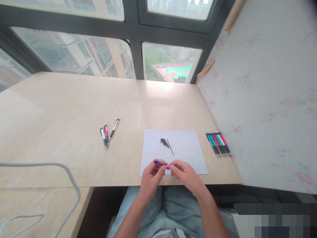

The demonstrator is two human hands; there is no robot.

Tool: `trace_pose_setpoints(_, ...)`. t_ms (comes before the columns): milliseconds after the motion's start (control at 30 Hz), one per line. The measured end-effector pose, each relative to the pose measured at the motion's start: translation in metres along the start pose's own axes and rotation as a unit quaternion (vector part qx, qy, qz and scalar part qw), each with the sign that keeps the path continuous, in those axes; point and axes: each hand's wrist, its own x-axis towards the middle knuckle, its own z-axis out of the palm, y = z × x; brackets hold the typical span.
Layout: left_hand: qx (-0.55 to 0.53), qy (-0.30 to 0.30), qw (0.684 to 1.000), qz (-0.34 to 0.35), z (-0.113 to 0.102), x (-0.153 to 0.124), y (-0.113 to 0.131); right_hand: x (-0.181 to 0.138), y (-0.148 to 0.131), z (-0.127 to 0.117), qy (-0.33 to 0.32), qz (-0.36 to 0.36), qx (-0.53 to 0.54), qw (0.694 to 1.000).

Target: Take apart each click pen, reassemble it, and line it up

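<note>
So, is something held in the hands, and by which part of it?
The left hand holds a purple pen body, near its end closest to the right hand. Whether that hand also grips it is unclear.

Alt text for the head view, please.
The left hand holds a slim purple-and-black pen, the right hand at its end, above white paper bearing slim black pen parts. Multicoloured black-gripped pens lie right; three white or pink pens left.
</note>
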Motion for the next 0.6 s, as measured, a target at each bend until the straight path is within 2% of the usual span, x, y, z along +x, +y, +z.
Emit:
trace_pose_setpoints(100,-0.083,0.049,0.995,-0.023,0.003,0.003,0.0,0.007,0.003,-0.006,0.125,-0.035,-0.133,0.983)
trace_pose_setpoints(167,-0.154,0.06,0.985,-0.042,0.004,0.006,-0.003,0.013,0.007,-0.007,0.204,-0.046,-0.222,0.952)
trace_pose_setpoints(233,-0.206,0.063,0.975,-0.059,0.003,0.008,-0.006,0.021,0.009,-0.006,0.244,-0.046,-0.3,0.921)
trace_pose_setpoints(333,-0.235,0.063,0.967,-0.071,0.002,0.009,-0.01,0.03,0.007,0.0,0.252,-0.03,-0.384,0.888)
trace_pose_setpoints(600,-0.268,0.047,0.96,-0.07,-0.001,0.006,-0.01,0.043,-0.01,0.009,0.222,0.049,-0.483,0.845)
